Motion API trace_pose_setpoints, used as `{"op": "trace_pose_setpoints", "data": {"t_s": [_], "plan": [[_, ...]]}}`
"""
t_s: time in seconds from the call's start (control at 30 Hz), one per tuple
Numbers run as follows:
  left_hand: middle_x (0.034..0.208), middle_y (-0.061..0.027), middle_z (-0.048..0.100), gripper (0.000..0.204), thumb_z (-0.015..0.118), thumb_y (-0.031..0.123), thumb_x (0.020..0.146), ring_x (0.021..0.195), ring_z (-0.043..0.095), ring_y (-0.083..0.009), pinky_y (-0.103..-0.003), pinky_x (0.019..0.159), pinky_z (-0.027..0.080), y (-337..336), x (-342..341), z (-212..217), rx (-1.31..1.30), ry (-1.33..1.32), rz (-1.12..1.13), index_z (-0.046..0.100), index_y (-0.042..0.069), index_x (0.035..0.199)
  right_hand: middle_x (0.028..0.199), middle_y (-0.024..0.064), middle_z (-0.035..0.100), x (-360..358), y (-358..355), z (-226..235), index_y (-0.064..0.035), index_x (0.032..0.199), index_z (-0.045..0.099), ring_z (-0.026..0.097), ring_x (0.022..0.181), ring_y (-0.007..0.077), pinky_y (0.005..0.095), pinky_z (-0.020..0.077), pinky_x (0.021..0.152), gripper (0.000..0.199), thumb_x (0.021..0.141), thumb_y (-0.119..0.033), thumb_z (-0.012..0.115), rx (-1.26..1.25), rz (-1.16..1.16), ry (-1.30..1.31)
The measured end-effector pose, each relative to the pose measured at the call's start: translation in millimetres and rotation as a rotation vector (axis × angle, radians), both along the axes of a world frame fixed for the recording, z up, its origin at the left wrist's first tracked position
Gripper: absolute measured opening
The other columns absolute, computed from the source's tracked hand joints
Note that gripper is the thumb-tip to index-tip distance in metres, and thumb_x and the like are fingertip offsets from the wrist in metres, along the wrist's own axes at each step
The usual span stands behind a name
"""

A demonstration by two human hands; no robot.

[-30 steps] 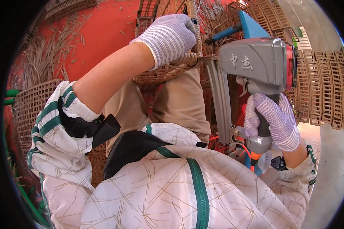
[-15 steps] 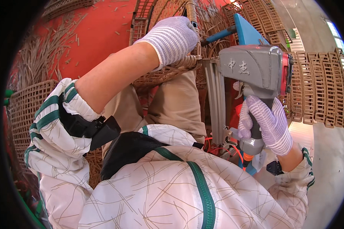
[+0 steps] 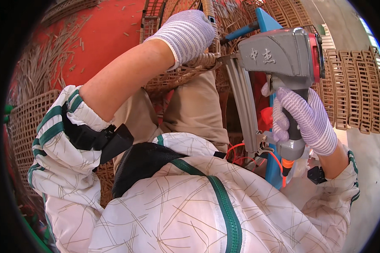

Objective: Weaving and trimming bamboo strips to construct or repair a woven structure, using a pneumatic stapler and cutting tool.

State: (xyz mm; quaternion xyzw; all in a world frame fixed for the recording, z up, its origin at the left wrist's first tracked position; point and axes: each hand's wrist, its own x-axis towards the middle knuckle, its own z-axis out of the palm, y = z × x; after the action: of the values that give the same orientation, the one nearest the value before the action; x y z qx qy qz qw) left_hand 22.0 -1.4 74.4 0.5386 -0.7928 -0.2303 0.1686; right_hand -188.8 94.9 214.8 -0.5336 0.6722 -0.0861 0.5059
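My right hand (image 3: 308, 120), in a striped knit glove, wraps round the handle of a grey air nail gun (image 3: 278, 55). A finger lies by the trigger. The gun's nose touches or nearly touches the corner of a brown wicker basket (image 3: 173, 78) in front of my knees, and its long magazine slants down toward me. My left hand (image 3: 186, 36), gloved alike, is closed over the basket's upright edge, its fingertips hidden on the far side. An orange air hose (image 3: 276, 157) joins the handle's base.
Blue metal supports (image 3: 268, 21) stand just beyond the gun. Stacked woven panels (image 3: 352, 88) lie to the right, another lattice panel (image 3: 29, 122) to the left. Loose cane strips (image 3: 46, 55) are scattered on the red floor covering (image 3: 109, 29).
The nail gun has tilted, its handle and my right hand swinging right while its head rises slightly. My left hand and the basket appear a little higher in view.
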Motion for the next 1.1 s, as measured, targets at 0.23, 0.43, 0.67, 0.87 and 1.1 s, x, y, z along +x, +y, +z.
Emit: {"op": "trace_pose_setpoints", "data": {"t_s": [0.23,0.43,0.67,0.87,1.1], "plan": [[0.091,-0.0109,0.070,0.026,0.049,0.004,0.089,0.074,0.067,-0.0199,-0.035,0.072,0.056,0,-4,-11,0.139,0.441,0.230,0.068,-0.001,0.106,0.063,0.0053,0.057,-15,1,-3,0.0015,0.112,0.061,0.056,0.048,0.0140,0.0312,0.0496,0.049,0.032,0.098,-0.027,0.066,0.056,-0.083,-0.181],[0.085,-0.0157,0.070,0.022,0.049,0.007,0.086,0.073,0.067,-0.0267,-0.037,0.074,0.055,11,-4,-18,-0.126,0.382,0.162,0.069,0.003,0.094,0.060,0.0026,0.051,-53,5,-19,-0.0015,0.127,0.059,0.054,0.046,0.0144,0.0307,0.0489,0.047,0.042,0.103,-0.036,0.057,-0.105,-0.181,-0.194],[0.085,-0.0153,0.070,0.019,0.051,0.002,0.087,0.079,0.070,-0.0232,-0.033,0.075,0.055,27,4,-17,-0.278,0.363,0.161,0.067,0.002,0.096,0.065,0.0049,0.057,-212,-26,-56,-0.0065,0.096,0.061,0.056,0.046,0.0170,0.0334,0.0501,0.047,0.036,0.092,-0.041,0.071,-0.348,-0.454,-0.049],[0.089,-0.0105,0.070,0.016,0.059,0.007,0.091,0.082,0.069,-0.0159,-0.030,0.077,0.055,24,-1,-16,-0.219,0.399,0.197,0.068,0.001,0.103,0.071,0.0053,0.061,-445,-30,-177,-0.0049,0.109,0.064,0.061,0.053,0.0178,0.0344,0.0496,0.049,0.038,0.092,-0.038,0.070,-0.600,-0.345,0.609],[0.085,-0.0067,0.069,0.018,0.067,0.012,0.093,0.075,0.065,-0.0137,-0.029,0.073,0.053,18,-1,-13,-0.171,0.383,0.243,0.068,0.004,0.109,0.133,0.0296,0.060,-481,10,-227,0.0017,0.131,0.056,0.058,0.125,0.0437,0.0490,0.0459,0.106,0.066,0.089,-0.048,0.067,-0.043,-0.553,1.203]]}}
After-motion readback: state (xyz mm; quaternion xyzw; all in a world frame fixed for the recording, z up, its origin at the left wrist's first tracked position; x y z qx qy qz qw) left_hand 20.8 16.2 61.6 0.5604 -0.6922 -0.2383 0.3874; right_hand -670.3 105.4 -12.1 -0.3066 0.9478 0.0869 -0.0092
